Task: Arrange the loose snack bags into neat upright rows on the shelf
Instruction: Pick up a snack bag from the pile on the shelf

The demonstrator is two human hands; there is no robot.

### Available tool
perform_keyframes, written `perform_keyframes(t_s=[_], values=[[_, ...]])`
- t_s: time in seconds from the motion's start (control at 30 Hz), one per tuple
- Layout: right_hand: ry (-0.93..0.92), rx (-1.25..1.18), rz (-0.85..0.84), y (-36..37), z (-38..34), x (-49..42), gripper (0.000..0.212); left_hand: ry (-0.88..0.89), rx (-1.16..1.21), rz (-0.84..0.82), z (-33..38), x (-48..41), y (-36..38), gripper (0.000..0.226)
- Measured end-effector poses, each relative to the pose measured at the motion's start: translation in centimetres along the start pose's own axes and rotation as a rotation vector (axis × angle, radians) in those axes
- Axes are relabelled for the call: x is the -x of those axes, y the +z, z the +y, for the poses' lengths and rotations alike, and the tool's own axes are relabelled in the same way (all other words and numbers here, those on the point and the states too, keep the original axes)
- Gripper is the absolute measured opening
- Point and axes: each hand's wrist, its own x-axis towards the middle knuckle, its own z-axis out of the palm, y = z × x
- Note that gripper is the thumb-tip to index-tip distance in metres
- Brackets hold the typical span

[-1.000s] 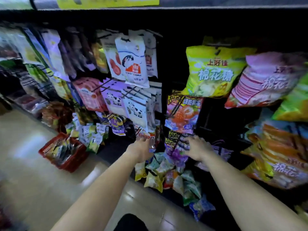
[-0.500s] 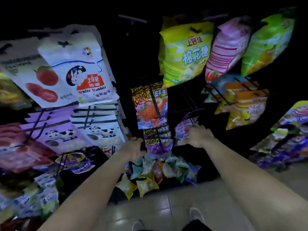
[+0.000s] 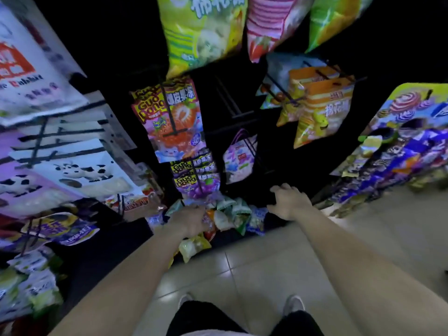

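Low on the dark shelf the snack bags lie in 1 jumbled heap, no rows yet; my left hand reaches in, grip hidden, my right hand hovers spread beside.
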Motion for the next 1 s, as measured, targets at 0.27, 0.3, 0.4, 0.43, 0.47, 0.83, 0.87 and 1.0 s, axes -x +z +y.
perform_keyframes(t_s=[0.27, 0.3, 0.4, 0.43, 0.47, 0.83, 0.87, 1.0], values=[[0.008, 0.005, 0.019, 12.9, 8.9, -10.5, 0.069, 0.05, -0.036, 0.064, 6.1, -15.2, 8.4, 0.068], [0.008, 0.003, 0.024, 15.1, 9.6, -12.4, 0.067, 0.056, -0.037, 0.072, 6.3, -17.7, 9.9, 0.07], [-0.004, 0.004, 0.044, 22.3, 11.4, -18.3, 0.066, 0.045, -0.051, 0.09, 6.0, -24.7, 15.1, 0.072], [-0.009, 0.007, 0.051, 24.7, 11.9, -20.1, 0.066, 0.051, -0.062, 0.102, 5.7, -26.9, 17.0, 0.07], [-0.013, 0.01, 0.058, 26.9, 12.3, -21.9, 0.067, 0.056, -0.074, 0.114, 5.4, -29.0, 19.0, 0.069], [0.052, -0.039, 0.118, 43.1, 15.0, -22.9, 0.071, 0.102, -0.111, 0.147, 4.9, -33.1, 35.8, 0.075], [0.061, -0.036, 0.121, 43.8, 15.2, -21.6, 0.07, 0.108, -0.136, 0.161, 5.2, -31.8, 36.5, 0.076], [0.095, -0.05, 0.186, 44.8, 15.5, -17.3, 0.068, 0.175, -0.183, 0.26, 6.5, -27.6, 37.2, 0.072]])
